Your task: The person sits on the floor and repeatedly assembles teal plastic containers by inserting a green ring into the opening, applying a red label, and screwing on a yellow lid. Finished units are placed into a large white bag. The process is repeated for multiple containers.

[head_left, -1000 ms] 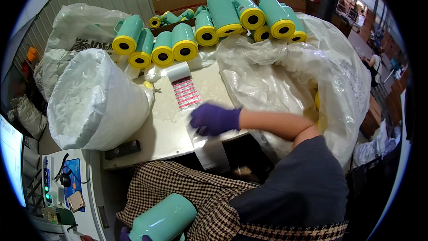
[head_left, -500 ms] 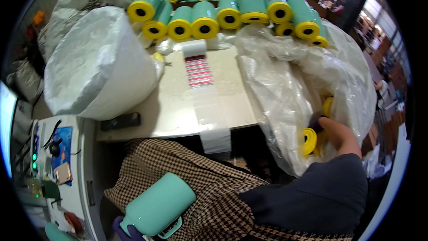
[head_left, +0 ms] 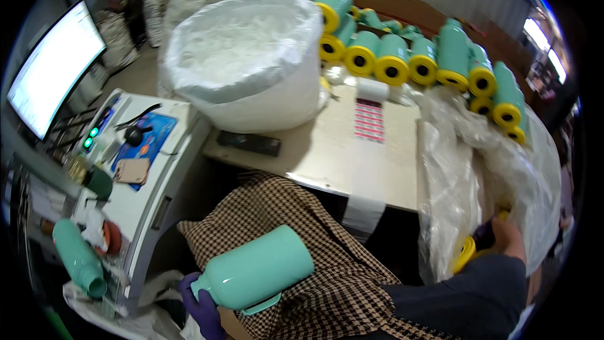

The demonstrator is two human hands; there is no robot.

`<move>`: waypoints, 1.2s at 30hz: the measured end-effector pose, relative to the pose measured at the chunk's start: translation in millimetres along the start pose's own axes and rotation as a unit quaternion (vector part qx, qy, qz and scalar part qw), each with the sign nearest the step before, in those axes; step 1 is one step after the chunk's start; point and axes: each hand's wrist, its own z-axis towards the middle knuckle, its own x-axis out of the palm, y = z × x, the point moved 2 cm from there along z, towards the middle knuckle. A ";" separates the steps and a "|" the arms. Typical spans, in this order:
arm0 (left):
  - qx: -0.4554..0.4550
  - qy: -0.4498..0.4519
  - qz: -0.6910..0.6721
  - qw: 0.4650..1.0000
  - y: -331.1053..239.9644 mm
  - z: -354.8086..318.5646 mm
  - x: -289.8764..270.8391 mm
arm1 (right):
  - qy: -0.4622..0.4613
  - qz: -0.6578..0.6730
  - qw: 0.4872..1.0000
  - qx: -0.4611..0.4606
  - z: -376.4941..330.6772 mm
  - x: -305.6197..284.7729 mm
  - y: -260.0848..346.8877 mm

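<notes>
Across my checked apron lies a turquoise thermos jug [head_left: 258,267], on its side with its handle underneath. My left hand [head_left: 201,308], in a purple glove, is closed around its narrow neck. At the right, my right hand [head_left: 484,234] reaches into a large clear plastic bag [head_left: 450,201] beside yellow rings [head_left: 465,253]. Its fingers are hidden by the bag, so what they touch does not show. Several more turquoise jugs [head_left: 391,55] with yellow bottom rings stand or lean along the back of the table [head_left: 314,167].
A roll of printed labels [head_left: 370,119] trails over the table's front edge. A white sack [head_left: 245,75] stands on the left, near a dark oblong object [head_left: 248,143]. Further left, a white cabinet [head_left: 167,145] carries a phone [head_left: 131,170]; another turquoise jug [head_left: 78,258] and a monitor [head_left: 56,69] are beside it.
My view has swung left, bringing the monitor and cabinet into sight. My left hand still grips the jug, now lying more level. My right hand remains inside the plastic bag.
</notes>
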 end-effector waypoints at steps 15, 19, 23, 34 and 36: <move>0.007 -0.012 -0.063 0.998 -11.5 10.9 25.7 | -0.081 -0.027 0.996 0.000 21.7 -107.1 -2.9; -0.001 -0.059 -0.052 0.997 -7.0 4.6 21.7 | -0.215 -0.008 0.974 -0.069 -4.3 -202.5 34.8; -0.029 -0.113 -0.109 0.987 21.1 -21.7 25.6 | -0.310 0.566 0.577 -0.501 -186.0 -284.8 205.9; -0.018 -0.173 -0.084 0.981 13.2 -41.8 23.2 | -0.274 0.487 0.263 -0.787 -367.8 -207.4 535.0; 0.044 -0.160 0.100 0.981 9.4 -46.9 13.6 | -0.262 0.460 0.249 -0.811 -375.6 -200.2 536.8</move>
